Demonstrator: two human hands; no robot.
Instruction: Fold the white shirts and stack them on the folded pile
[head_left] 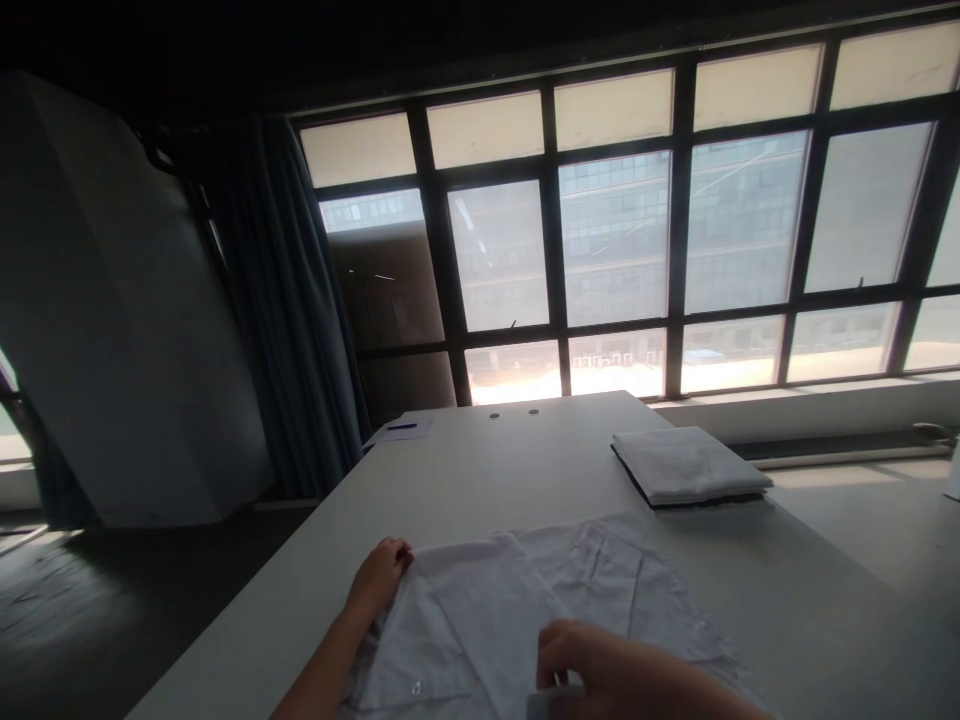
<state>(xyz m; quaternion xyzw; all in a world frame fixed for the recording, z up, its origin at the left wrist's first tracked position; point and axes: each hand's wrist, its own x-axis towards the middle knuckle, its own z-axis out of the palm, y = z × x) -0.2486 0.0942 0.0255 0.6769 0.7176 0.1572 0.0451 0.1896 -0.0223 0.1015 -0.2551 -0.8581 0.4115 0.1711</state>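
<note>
Pinching white shirt (487, 610) corner w/ your L hand (379, 578); R hand (600, 668) fingers curl over it, grip unclear.

folded cloth stack (690, 465), pen (401, 426) on paper (416, 432), curtain (285, 310), lg windows (615, 240)

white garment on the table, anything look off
The white garment looks slightly odd: it lies creased and uneven, with a flap doubled over, between the left hand and right hand. The folded stack beyond it on the table is much neater. No spill or damage is visible.
</note>
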